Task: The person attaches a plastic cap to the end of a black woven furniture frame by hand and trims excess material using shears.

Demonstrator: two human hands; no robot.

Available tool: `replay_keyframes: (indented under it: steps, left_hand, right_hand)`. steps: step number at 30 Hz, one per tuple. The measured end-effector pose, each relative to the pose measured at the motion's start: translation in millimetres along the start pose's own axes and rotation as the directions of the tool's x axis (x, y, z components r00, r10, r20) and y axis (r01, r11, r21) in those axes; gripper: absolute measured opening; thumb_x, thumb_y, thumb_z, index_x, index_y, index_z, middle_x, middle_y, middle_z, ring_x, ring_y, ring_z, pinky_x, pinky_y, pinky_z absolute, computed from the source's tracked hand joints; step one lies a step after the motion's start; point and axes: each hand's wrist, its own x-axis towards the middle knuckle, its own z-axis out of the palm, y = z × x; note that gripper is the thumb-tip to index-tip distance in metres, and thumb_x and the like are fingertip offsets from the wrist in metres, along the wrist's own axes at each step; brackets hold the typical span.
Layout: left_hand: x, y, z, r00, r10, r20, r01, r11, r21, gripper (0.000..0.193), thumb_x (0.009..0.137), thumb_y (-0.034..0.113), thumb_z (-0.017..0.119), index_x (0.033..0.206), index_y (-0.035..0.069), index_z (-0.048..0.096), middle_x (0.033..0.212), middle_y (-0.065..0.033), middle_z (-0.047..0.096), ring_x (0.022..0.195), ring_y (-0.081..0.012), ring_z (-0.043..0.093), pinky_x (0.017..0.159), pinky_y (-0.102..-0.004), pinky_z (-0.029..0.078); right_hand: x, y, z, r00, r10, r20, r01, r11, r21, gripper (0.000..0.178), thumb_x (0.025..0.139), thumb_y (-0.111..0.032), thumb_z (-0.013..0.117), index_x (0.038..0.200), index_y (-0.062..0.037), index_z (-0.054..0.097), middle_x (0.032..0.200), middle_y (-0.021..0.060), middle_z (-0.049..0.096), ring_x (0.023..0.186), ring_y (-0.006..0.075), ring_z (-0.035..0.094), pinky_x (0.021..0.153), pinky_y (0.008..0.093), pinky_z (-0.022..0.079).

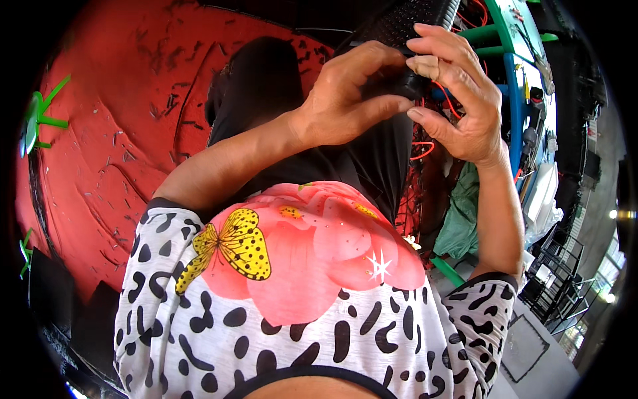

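Note:
Both my hands are raised ahead of my lap at the end of a black woven piece point(392, 30), which looks like wicker and runs up out of view. My left hand point(352, 93) curls round its near end from the left, thumb stretched toward the right thumb. From the right, my right hand point(458, 90) closes on the same end, fingers curved and thumb below. A pale wrap point(425, 65) circles one right finger. The fingertips partly hide the dark end between them, so any strand there is too small to make out.
Black offcuts litter a red floor covering point(126, 133) on the left, where a green-legged stool point(33, 123) stands. To the right are red cords point(423, 151), a green bag point(458, 216) and a blue-edged table point(518, 120) with tools. A black wire rack point(558, 269) stands farther right.

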Motion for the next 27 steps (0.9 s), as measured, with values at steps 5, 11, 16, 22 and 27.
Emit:
replay_keyframes:
  steps: [5, 11, 16, 22, 27]
  left_hand:
    - [2, -4, 2, 0.998, 0.066, -0.017, -0.064, 0.995, 0.081, 0.032, 0.073, 0.008, 0.068, 0.101, -0.002, 0.054, 0.089, -0.0122, 0.056, 0.079, -0.0237, 0.056, 0.069, -0.0301, 0.045]
    - [3, -8, 1, 0.995, 0.095, -0.042, -0.092, 0.993, 0.071, 0.03, 0.071, 0.011, 0.071, 0.093, -0.001, 0.056, 0.083, -0.0138, 0.056, 0.072, -0.0301, 0.056, 0.063, -0.0332, 0.045]
    - [2, -1, 0, 0.997, -0.002, 0.077, -0.006, 0.994, 0.106, 0.03, 0.077, 0.016, 0.068, 0.096, -0.003, 0.056, 0.09, -0.0112, 0.056, 0.079, -0.0212, 0.056, 0.069, -0.0283, 0.044]
    - [2, -7, 2, 0.99, 0.138, 0.033, -0.142, 0.961, 0.236, 0.034, 0.073, 0.018, 0.071, 0.095, -0.003, 0.056, 0.085, -0.0127, 0.055, 0.075, -0.0252, 0.056, 0.066, -0.0299, 0.045]
    - [5, -6, -3, 0.986, 0.148, 0.076, -0.162, 0.956, 0.244, 0.036, 0.071, 0.017, 0.072, 0.095, -0.004, 0.056, 0.087, -0.0132, 0.056, 0.076, -0.0274, 0.056, 0.067, -0.0315, 0.045]
  right_hand:
    - [1, -5, 2, 1.0, 0.009, 0.01, -0.008, 0.999, -0.046, 0.029, 0.067, -0.015, 0.07, 0.092, -0.0016, 0.063, 0.107, 0.0126, 0.059, 0.112, 0.0331, 0.049, 0.094, 0.0427, 0.036]
    - [8, -12, 6, 0.998, 0.018, 0.06, -0.011, 0.993, -0.117, 0.032, 0.07, -0.017, 0.068, 0.097, -0.0012, 0.061, 0.106, 0.0141, 0.059, 0.113, 0.032, 0.049, 0.098, 0.0464, 0.03]
    - [-31, 15, 13, 0.895, 0.057, -0.443, 0.032, 0.981, 0.191, 0.038, 0.085, -0.022, 0.051, 0.111, 0.0054, 0.054, 0.118, 0.0198, 0.053, 0.117, 0.034, 0.044, 0.101, 0.0432, 0.03]
    - [-12, 26, 9, 0.974, -0.08, -0.213, 0.038, 0.98, -0.193, 0.029, 0.086, -0.018, 0.054, 0.108, 0.0002, 0.06, 0.107, 0.0114, 0.061, 0.103, 0.0229, 0.055, 0.089, 0.0322, 0.04]
    - [-16, 36, -2, 0.984, 0.089, -0.153, -0.084, 0.996, 0.036, 0.04, 0.069, -0.036, 0.072, 0.091, -0.0039, 0.065, 0.109, 0.0154, 0.056, 0.115, 0.0338, 0.044, 0.096, 0.0435, 0.033]
